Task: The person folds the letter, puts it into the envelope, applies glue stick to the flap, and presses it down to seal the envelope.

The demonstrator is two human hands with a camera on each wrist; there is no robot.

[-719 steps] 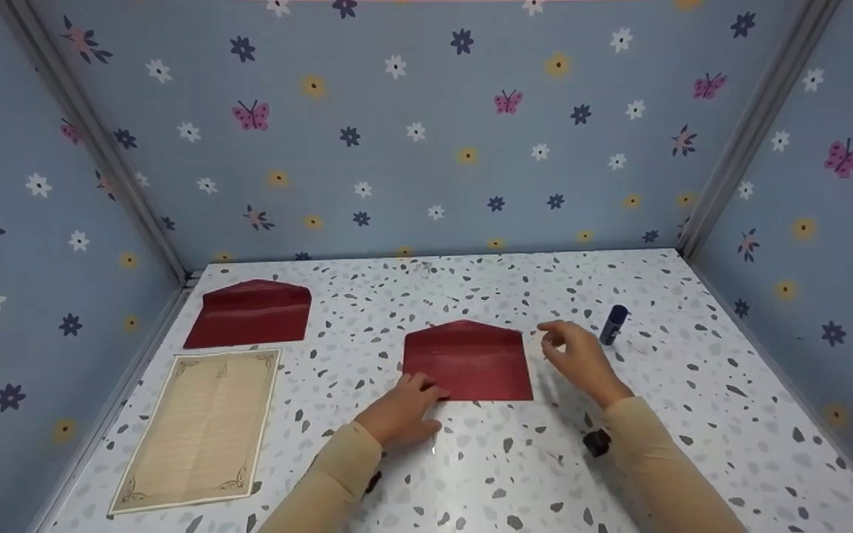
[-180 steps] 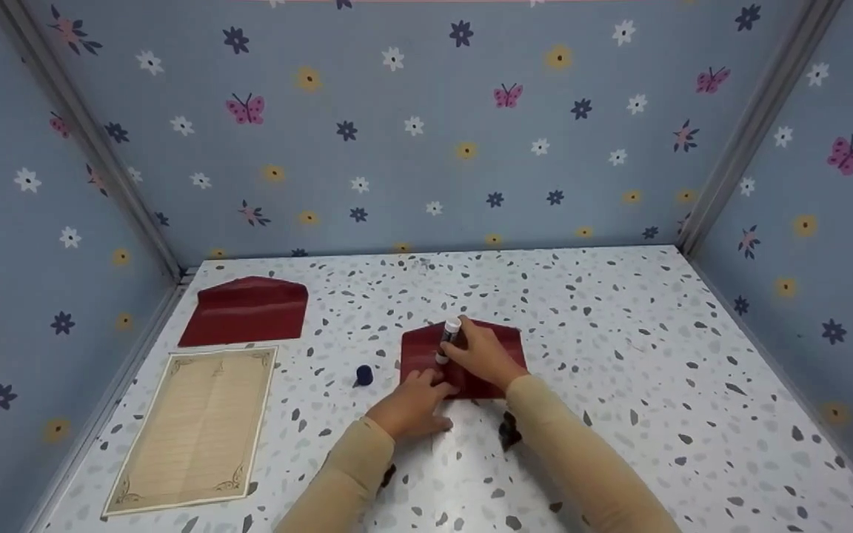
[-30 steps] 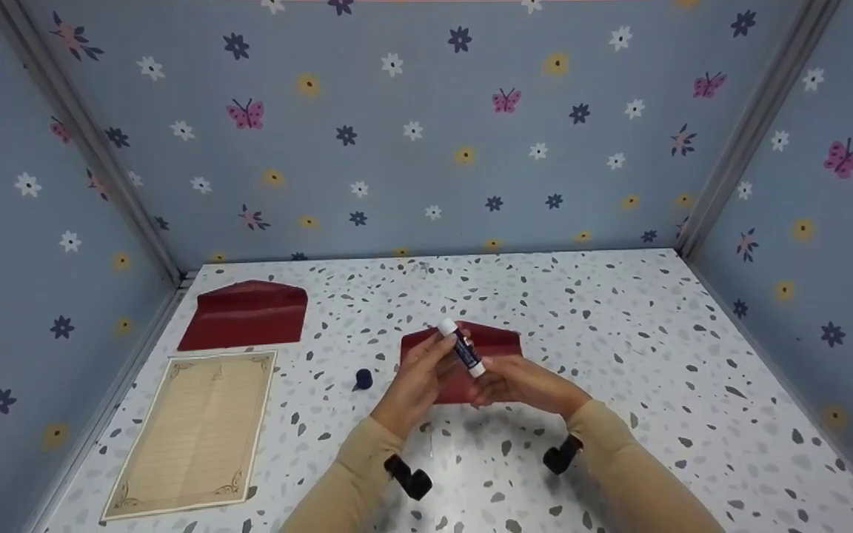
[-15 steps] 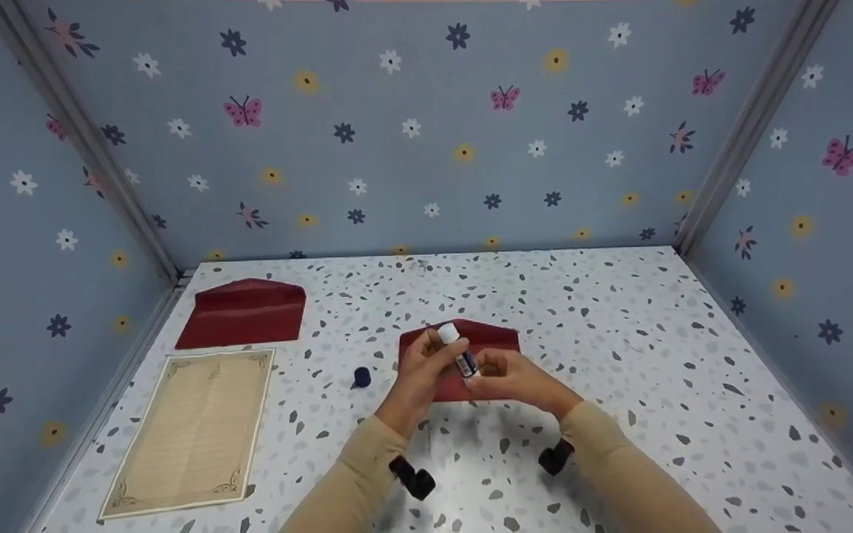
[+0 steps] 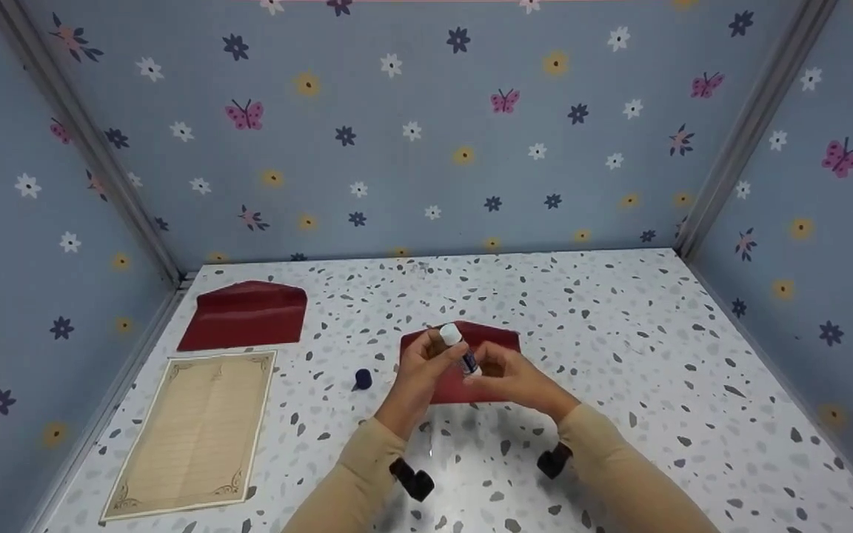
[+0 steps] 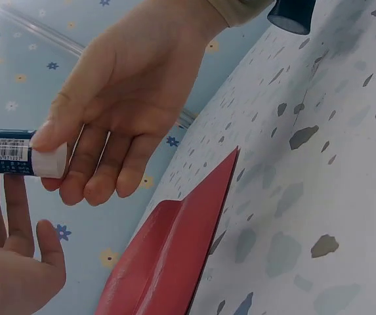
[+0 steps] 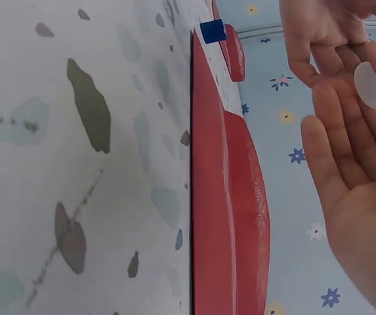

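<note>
A glue stick with a dark blue label and white ends [image 5: 469, 362] is held up over a red envelope [image 5: 460, 391] in the head view. My left hand [image 5: 415, 377] grips its upper part. My right hand [image 5: 519, 381] pinches its lower white end between thumb and finger. The left wrist view shows the glue stick's barcode [image 6: 5, 151], with the right hand [image 6: 135, 85] at the white end. In the right wrist view the white end [image 7: 371, 85] is partly hidden by fingers. The dark blue cap [image 5: 363, 379] stands on the table, left of the envelope.
A second red envelope [image 5: 249, 318] lies at the back left of the speckled table [image 5: 604, 311]. In front of it is a cream sheet with an ornamental border [image 5: 193, 433]. Blue flowered panels [image 5: 426, 133] enclose the table's back and sides.
Against 24 seconds ago, the cap is off and on the table. Six seconds ago the glue stick touched the envelope; now both hands hold it above. My right fingers have closed around its lower end.
</note>
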